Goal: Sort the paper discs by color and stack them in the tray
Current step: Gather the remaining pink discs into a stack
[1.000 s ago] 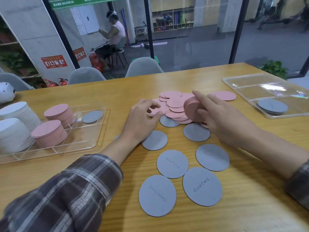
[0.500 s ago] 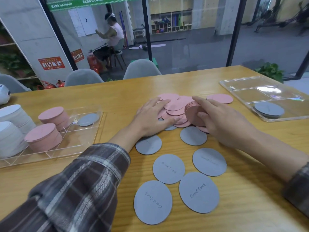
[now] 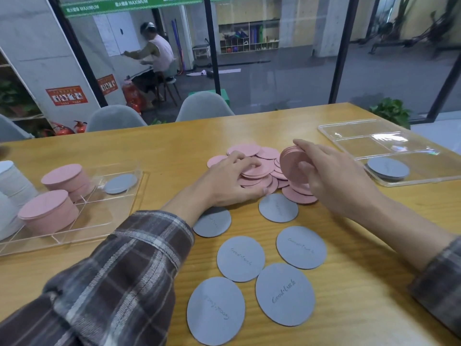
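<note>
A loose pile of pink paper discs [image 3: 259,156] lies at the table's middle. My left hand [image 3: 224,181] rests on the pile, its fingers curled over the top pink discs. My right hand [image 3: 331,176] grips an upright stack of pink discs [image 3: 290,162] between thumb and fingers, just right of the pile. Several grey discs [image 3: 284,293] with handwriting lie spread nearer to me. The clear tray at left [image 3: 82,226] holds two tall pink stacks [image 3: 47,211] and one grey disc [image 3: 121,183]. The clear tray at right [image 3: 424,176] holds a short grey stack [image 3: 388,168].
White disc stacks [image 3: 15,181] stand at the far left beside the left tray. Grey chairs [image 3: 203,106] stand behind the table's far edge, with a glass wall beyond. A plant [image 3: 391,112] is past the right corner.
My left hand has slid forward from the pile's near edge onto the pink discs. My right hand keeps its pink stack beside the pile.
</note>
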### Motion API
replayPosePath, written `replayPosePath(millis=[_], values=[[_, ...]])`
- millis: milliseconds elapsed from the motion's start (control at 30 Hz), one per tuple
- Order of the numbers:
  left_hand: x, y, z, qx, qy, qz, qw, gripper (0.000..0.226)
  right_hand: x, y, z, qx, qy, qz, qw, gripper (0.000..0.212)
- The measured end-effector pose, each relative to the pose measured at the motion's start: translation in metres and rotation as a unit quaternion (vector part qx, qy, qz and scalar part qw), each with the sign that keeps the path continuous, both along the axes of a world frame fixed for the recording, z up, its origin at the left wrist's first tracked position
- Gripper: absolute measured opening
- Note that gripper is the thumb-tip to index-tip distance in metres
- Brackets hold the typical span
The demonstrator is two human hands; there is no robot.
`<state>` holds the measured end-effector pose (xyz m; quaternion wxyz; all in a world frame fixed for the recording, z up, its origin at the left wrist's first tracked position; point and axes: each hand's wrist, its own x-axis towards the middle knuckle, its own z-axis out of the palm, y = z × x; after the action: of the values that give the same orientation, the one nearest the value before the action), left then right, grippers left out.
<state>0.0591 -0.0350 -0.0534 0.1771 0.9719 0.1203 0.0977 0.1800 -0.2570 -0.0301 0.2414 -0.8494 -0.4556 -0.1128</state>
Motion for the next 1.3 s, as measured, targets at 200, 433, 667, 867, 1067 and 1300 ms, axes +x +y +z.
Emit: replayPosePath(millis=[200,433,667,867,1067,1300], values=[[-0.019,-0.009,0.001,0.051,-0.016,-0.017,0.998,0.058,0.002,-0.002,-0.002,0.034,0.043,0.034,0.998,0.047],[-0.051,-0.026,0.004,0.063,-0.012,-0.034,0.997,0.053,-0.004,-0.003,0.000,0.064,0.095,0.066,0.991,0.044],[-0.068,-0.037,-0.002,0.027,-0.066,-0.048,0.996,0.044,-0.011,-0.003,-0.001,0.074,0.108,0.094,0.987,0.043],[-0.069,-0.037,-0.007,-0.019,-0.164,-0.082,0.983,0.047,-0.015,-0.001,-0.006,0.084,0.126,0.109,0.983,0.045],[-0.075,-0.043,-0.003,-0.149,-0.207,-0.064,0.965,0.053,-0.017,0.001,-0.009,0.104,0.181,0.127,0.970,0.038],[-0.072,-0.046,-0.005,-0.243,-0.211,-0.034,0.946,0.058,-0.018,0.004,-0.011,0.134,0.240,0.115,0.955,0.043]])
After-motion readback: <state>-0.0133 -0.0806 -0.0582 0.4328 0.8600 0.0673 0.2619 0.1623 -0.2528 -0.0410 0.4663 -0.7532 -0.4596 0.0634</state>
